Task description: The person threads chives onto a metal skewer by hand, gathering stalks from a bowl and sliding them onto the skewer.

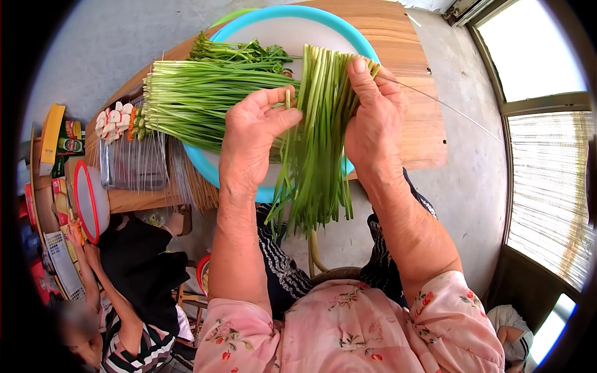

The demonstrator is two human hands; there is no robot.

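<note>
My right hand [378, 118] is closed around a row of garlic chives [320, 124], thumb on top near the cut ends. Their leaves hang down toward my lap. A thin metal skewer [444, 105] sticks out to the right from beside that hand; where it enters the chives is hidden. At the left of the row, my left hand [255, 133] pinches a single chive stem [288, 98] between thumb and fingers. A thick pile of chives [205, 93] lies on the blue-rimmed round tray [292, 11], with leafier greens [239, 53] along its far side.
The tray sits on a wooden table [410, 68]. Left of it are skewers with white and orange pieces [115, 121], a clear plastic tray [130, 168] and loose skewers [186, 171]. A person in a striped shirt [146, 342] works at lower left near a red-rimmed round thing [87, 199].
</note>
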